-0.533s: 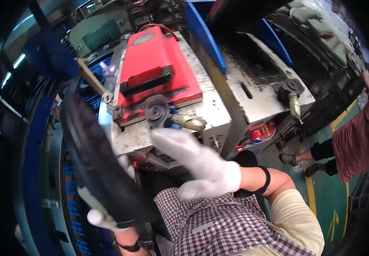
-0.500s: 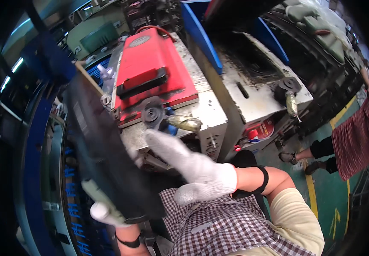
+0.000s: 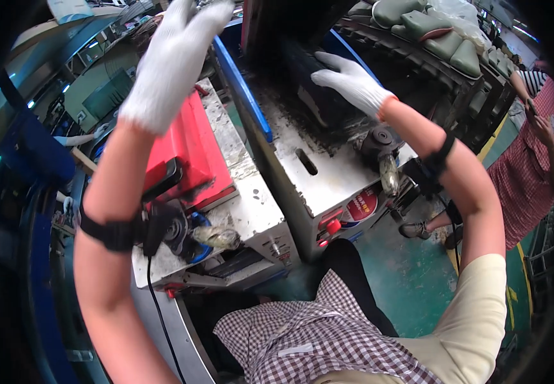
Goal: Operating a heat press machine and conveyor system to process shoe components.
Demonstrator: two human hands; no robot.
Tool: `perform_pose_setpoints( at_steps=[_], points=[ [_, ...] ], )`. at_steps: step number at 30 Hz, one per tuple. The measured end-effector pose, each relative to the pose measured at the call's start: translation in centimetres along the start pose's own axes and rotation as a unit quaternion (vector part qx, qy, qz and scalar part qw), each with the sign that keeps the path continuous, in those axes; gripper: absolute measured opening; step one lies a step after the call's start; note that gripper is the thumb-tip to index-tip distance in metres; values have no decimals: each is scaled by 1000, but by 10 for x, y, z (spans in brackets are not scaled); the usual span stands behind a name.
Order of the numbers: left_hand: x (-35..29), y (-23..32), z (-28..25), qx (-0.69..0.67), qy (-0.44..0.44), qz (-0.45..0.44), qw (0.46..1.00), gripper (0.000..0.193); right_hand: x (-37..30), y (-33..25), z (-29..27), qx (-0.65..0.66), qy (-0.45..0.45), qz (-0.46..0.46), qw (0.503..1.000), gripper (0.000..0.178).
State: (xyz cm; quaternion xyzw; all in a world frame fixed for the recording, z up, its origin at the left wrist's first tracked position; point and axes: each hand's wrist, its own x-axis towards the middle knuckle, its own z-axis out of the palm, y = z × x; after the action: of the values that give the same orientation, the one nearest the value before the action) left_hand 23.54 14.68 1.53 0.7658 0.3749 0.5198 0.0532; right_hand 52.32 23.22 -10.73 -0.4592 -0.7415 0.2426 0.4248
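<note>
My left hand point(image 3: 173, 67), in a white knit glove, is raised at the top beside the blue side panel point(image 3: 245, 89). Its fingers are apart with nothing between them; the tips reach the picture's upper edge. My right hand point(image 3: 354, 84), gloved the same way, is over the bed of the right-hand machine point(image 3: 334, 171). The fingers stretch out at a dark boot-shaped thing point(image 3: 315, 102) lying in the blackened part of the bed. Whether they touch it I cannot tell. A dark upper part of the machine hangs above it, and shadow hides its far end.
On the left machine, a red cover point(image 3: 197, 157) with a black handle sits behind a wrapped lever point(image 3: 216, 237). Another wrapped lever point(image 3: 389, 173) and a red button point(image 3: 333, 226) are on the right machine. Green boots point(image 3: 424, 25) fill a rack. A person point(image 3: 533, 147) stands at right.
The large dark thing has left my left hand; a dark boot-shaped thing now lies on the right machine. Both hands have moved up and forward, and the view has shifted right.
</note>
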Motion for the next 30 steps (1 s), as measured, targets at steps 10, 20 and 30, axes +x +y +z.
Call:
perform_pose_setpoints(
  at_steps=[10,20,30],
  points=[
    [138,2,73,-94,-3,-22,995,53,74,92,13,-399,-257,153,867,115],
    [200,-47,95,163,44,73,983,35,69,58,7,-395,-238,154,874,113],
    [38,-15,152,229,-123,-111,959,49,-153,-34,-21,-285,-99,-221,927,51]
  ],
)
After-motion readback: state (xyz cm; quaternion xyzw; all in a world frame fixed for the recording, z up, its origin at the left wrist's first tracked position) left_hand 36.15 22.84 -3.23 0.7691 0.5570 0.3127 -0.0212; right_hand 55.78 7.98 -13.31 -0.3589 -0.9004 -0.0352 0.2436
